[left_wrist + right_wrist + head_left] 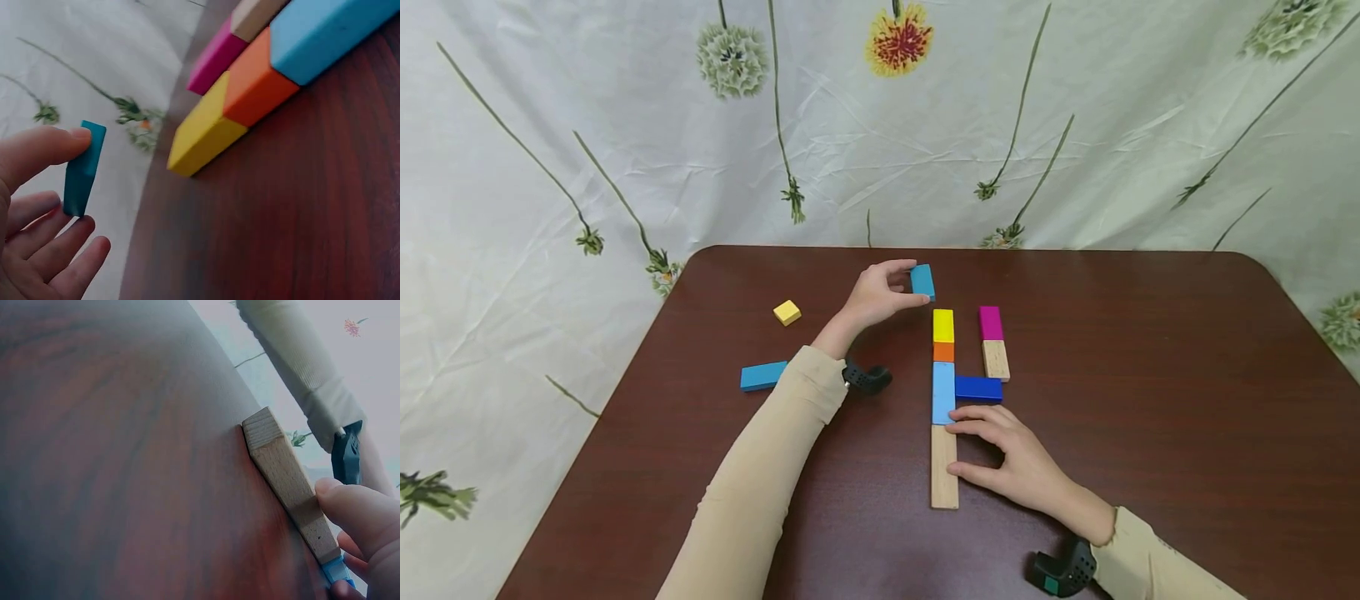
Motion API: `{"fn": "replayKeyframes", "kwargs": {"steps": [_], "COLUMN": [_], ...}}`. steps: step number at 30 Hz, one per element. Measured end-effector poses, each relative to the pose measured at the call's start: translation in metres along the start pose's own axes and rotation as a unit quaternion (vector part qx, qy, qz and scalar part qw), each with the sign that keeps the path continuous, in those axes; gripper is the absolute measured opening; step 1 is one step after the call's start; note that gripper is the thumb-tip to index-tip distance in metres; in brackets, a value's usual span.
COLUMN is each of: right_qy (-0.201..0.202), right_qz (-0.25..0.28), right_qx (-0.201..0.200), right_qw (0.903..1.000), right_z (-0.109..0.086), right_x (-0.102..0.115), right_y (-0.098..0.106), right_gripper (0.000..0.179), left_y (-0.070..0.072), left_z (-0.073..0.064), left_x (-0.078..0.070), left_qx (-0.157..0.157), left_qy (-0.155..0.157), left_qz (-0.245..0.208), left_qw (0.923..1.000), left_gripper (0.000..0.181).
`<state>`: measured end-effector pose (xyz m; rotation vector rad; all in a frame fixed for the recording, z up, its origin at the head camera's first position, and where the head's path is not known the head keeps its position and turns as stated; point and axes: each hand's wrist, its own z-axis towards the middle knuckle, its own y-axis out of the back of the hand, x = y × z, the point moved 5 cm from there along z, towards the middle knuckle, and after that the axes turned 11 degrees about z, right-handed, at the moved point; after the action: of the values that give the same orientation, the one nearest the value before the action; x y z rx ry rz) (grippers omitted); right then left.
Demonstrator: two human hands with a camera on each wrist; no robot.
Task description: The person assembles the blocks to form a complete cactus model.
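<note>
My left hand [880, 296] pinches a blue block [922, 282] between thumb and fingers, just beyond the far end of a row of blocks. In the left wrist view that block [85, 169] looks teal and tilted. The row has a yellow block [943, 325], an orange block [943, 352], a light blue block [943, 392] and a long wooden block [944, 479], end to end. My right hand [1022, 458] rests its fingertips along the row's right side, where light blue meets wood. Its thumb touches the wooden block [287, 475].
A dark blue block [979, 389] juts right from the row. Beyond it, a magenta block [991, 323] meets a short wooden block [996, 361]. Left of the row lie a small yellow block [787, 312] and another blue block [763, 377], partly behind my left sleeve. A flowered cloth [880, 125] hangs behind the table.
</note>
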<state>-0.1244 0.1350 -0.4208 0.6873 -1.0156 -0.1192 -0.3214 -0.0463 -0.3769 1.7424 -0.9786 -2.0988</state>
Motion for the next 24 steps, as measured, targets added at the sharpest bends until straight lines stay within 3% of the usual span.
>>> {"fn": "replayKeyframes", "kwargs": {"steps": [6, 14, 24], "right_qy": [0.000, 0.005, 0.010], "right_qz": [0.002, 0.000, 0.000], "right_qx": [0.002, -0.001, -0.001], "right_qw": [1.0000, 1.0000, 1.0000], "right_z": [0.000, 0.000, -0.001], "right_x": [0.000, -0.001, 0.000], "right_y": [0.000, -0.001, 0.000], "right_gripper": [0.041, 0.041, 0.041], "left_y": [-0.018, -0.023, -0.030], "left_z": [0.015, 0.026, 0.030], "left_x": [0.003, 0.004, 0.005], "left_qx": [0.022, 0.023, 0.022], "left_qy": [0.010, 0.021, 0.028], "left_qz": [0.058, 0.098, 0.095], "left_qw": [0.9980, 0.9947, 0.9949], "left_gripper": [0.065, 0.064, 0.063]}}
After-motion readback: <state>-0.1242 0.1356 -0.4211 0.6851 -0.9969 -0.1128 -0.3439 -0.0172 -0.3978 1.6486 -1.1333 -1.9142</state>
